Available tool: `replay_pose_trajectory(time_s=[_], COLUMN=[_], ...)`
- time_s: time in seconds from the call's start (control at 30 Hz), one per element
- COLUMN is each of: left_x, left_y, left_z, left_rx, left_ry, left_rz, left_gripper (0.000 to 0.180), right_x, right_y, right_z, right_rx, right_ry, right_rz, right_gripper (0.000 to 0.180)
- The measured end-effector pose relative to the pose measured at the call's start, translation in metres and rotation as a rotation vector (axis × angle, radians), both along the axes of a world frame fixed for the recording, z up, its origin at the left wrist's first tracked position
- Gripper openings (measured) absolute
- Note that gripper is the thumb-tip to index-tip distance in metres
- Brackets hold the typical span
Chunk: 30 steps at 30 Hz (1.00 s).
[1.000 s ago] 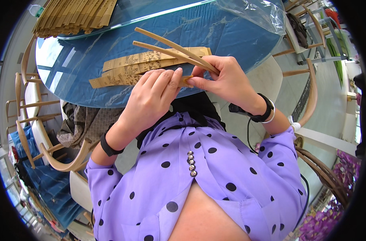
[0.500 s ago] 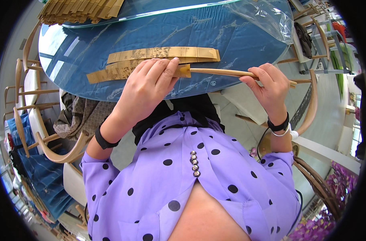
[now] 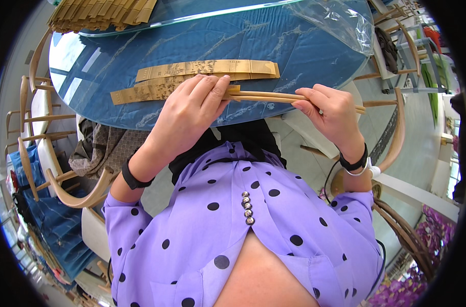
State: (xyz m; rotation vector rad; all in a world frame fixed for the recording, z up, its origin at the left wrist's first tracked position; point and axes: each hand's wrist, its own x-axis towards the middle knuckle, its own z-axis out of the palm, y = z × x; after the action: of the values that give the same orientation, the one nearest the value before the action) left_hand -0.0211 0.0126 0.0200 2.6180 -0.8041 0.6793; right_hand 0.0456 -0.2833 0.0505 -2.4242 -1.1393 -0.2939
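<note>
A long gold-brown paper chopstick sleeve [image 3: 146,93] with dark print lies near the table's front edge. My left hand [image 3: 196,102] presses and pinches it near its right end, fingers together. From that end sticks a pair of pale wooden chopsticks [image 3: 271,96], partly inside the sleeve. My right hand [image 3: 332,110] grips the chopsticks further right, thumb against fingers, and their tips show past it. Just beyond lies a second matching chopstick sleeve [image 3: 207,69], flat and parallel to the first. My left fingers hide part of the nearer sleeve.
A fanned pile of similar paper sleeves [image 3: 102,14] sits at the far left on a raised glass turntable [image 3: 192,19]. Clear plastic wrap [image 3: 340,25] lies at the far right of the blue marbled table [image 3: 156,48]. Wooden chairs [image 3: 89,192] stand around it.
My right hand has moved left, pushing the chopsticks further into the sleeve. My left hand stays almost in place on the sleeve.
</note>
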Motion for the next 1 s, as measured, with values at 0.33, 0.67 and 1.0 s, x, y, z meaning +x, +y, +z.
replay_pose_trajectory(time_s=[0.33, 0.67, 1.0], left_x=[-0.026, -0.04, -0.035], left_y=[0.0, -0.01, -0.017], left_z=[-0.006, -0.017, -0.021], left_rx=[-0.701, -1.598, -1.753], left_ry=[0.132, 0.679, 0.546], left_rz=[0.249, 0.277, 0.244], left_gripper=[0.036, 0.039, 0.036], right_x=[-0.008, -0.03, -0.043], right_y=[0.016, 0.045, 0.058], right_z=[-0.012, -0.016, -0.025], right_rx=[0.073, 0.099, 0.101], right_ry=[-0.054, 0.019, 0.057], right_rz=[-0.1, -0.061, -0.049], right_gripper=[0.03, 0.025, 0.025])
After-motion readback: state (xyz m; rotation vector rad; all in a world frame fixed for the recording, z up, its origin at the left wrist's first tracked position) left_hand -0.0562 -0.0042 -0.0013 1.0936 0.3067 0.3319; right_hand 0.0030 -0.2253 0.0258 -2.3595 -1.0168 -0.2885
